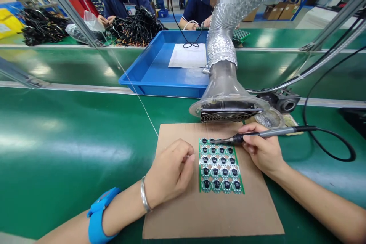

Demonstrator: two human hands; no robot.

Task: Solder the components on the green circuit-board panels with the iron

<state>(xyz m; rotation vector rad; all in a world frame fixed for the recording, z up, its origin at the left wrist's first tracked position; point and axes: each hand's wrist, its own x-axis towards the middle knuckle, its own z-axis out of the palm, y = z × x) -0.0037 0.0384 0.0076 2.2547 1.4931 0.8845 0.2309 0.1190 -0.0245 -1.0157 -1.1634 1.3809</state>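
Note:
In my right hand (pixel 264 150) is a soldering iron (pixel 265 132), held like a pen, its tip over the top row of a green circuit board panel (pixel 220 166). The panel carries rows of small boards, each with a black round blob. It lies on a flat cardboard sheet (pixel 177 213). My left hand (pixel 173 167) is closed in a pinch just left of the panel, apart from it. A thin solder wire (pixel 140 101) runs down from the upper left toward this hand; its end at the fingertips is barely visible. A blue wrist strap (pixel 98 213) and a silver bangle (pixel 144 194) are on my left arm.
A fume extractor hood (pixel 228 95) on a foil duct hangs just behind the panel. Behind it stands a blue tray (pixel 162 87) with white paper. The iron's stand (pixel 283 101) and cable are at right. Two people work across the bench beside black cable bundles (pixel 140 26).

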